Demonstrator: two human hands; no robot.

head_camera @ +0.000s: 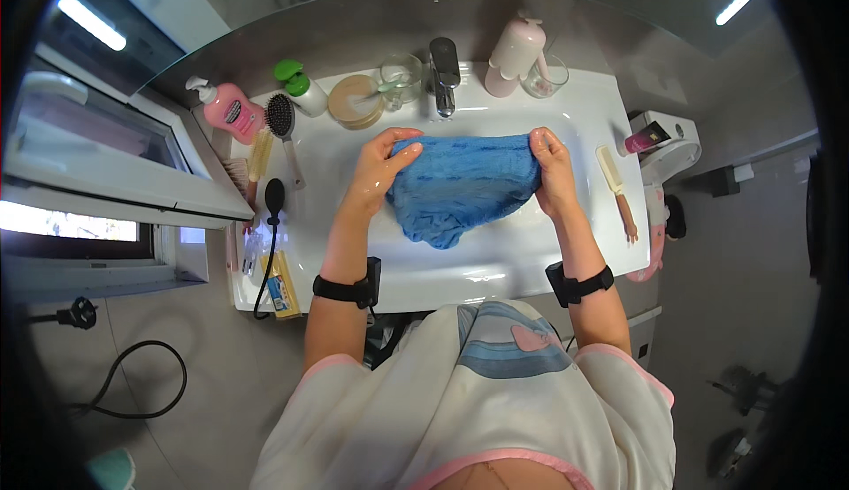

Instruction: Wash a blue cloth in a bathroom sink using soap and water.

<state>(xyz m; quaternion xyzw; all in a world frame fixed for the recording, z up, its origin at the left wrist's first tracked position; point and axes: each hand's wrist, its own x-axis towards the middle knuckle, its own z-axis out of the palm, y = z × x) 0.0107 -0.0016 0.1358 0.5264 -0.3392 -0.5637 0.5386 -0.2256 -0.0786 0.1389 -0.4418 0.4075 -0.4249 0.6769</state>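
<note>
A wet blue towel (pixel 464 181) hangs stretched between my two hands over the basin of a white sink (pixel 424 291). My left hand (pixel 381 168) pinches its upper left corner between thumb and fingers. At the upper right corner my right hand (pixel 554 165) grips the fabric the same way. The top edge runs nearly straight, while the lower part bunches and droops toward the left. Both hands look wet. Behind the towel stands a chrome faucet (pixel 444 79). Most of the basin floor is hidden by the cloth.
Along the left rim are a pink pump bottle (pixel 233 113), a green-topped bottle (pixel 306 94), a black hairbrush (pixel 280 118) and a yellow packet (pixel 282 284). At the back stand a round tan container (pixel 355 102) and a pink dispenser (pixel 514 59). A comb (pixel 617 188) lies on the right rim.
</note>
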